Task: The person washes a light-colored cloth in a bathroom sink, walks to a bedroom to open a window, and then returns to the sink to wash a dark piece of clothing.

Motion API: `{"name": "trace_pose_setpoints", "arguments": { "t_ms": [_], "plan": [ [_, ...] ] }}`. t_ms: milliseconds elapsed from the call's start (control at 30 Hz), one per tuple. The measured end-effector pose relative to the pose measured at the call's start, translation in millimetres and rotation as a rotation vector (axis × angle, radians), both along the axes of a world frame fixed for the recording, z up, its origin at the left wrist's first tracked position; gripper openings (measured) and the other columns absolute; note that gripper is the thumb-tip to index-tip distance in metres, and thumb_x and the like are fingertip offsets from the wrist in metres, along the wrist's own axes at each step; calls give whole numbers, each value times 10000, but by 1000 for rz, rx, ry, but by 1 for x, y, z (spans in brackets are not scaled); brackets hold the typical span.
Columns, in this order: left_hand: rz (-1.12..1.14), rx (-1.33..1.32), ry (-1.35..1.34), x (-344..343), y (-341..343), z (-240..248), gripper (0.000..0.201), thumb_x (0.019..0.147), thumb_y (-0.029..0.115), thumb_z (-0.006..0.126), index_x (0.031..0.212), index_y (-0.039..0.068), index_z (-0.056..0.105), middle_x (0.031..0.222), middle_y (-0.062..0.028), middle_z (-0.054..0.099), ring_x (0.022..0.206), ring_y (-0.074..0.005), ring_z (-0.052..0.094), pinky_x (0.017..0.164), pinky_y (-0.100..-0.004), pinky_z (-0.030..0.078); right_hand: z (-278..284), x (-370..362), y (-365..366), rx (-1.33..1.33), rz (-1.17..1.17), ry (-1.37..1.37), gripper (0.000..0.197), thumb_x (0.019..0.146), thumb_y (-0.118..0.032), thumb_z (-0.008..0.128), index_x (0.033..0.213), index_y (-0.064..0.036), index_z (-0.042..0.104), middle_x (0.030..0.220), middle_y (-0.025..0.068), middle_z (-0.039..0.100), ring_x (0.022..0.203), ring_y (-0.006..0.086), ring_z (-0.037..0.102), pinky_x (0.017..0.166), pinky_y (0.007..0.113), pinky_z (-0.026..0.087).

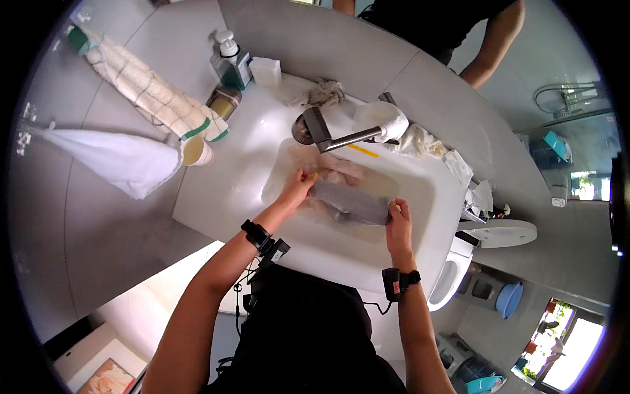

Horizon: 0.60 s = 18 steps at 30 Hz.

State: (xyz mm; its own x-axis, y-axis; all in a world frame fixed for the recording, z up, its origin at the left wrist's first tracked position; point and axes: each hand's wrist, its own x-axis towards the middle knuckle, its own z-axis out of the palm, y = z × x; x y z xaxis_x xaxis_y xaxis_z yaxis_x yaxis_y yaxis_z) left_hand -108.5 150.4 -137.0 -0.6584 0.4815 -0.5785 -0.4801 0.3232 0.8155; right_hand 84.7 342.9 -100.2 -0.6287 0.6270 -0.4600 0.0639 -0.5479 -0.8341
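Observation:
A wet grey cloth [354, 202] is stretched sideways between my two hands, over the water in the white washbasin [220, 203]. My left hand [298, 187] pinches its left end between thumb and fingers. At the right end, my right hand [399, 223] grips the cloth's edge in the same way. Pale pink fabric [338, 167] lies in the cloudy water just behind the grey cloth. The dark metal faucet [320, 131] reaches over the basin beyond my hands. What exact kind of cloth I hold cannot be made out.
Along the back rim stand a pump bottle [231, 65], a white box [266, 71], a crumpled beige cloth [323, 94] and white cloths [420, 141]. A paper cup [197, 152] sits at the left rim. Towels [147, 92] hang on the left; a toilet [449, 279] is at right.

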Motion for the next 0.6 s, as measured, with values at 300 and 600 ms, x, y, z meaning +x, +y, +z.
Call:
{"name": "trace_pose_setpoints", "arguments": {
  "t_ms": [300, 600],
  "plan": [
    [-405, -129, -79, 20, 35, -2, 342, 863, 314, 559, 1081, 51, 540, 873, -24, 552, 752, -121, 515, 659, -260, 439, 4, 0, 34, 235, 164, -332, 227, 920, -151, 468, 1108, -85, 576, 829, -15, 531, 764, 77, 461, 683, 225, 378],
    [-768, -123, -33, 46, 49, -25, 444, 877, 321, 528, 1255, 90, 502, 1201, -74, 552, 1100, -166, 484, 929, -296, 359, -46, 12, 43, 1166, 714, -703, 392, 832, -223, 583, 1216, -160, 537, 1239, 146, 472, 1128, 286, 470, 910, 381, 408]
  ]
}}
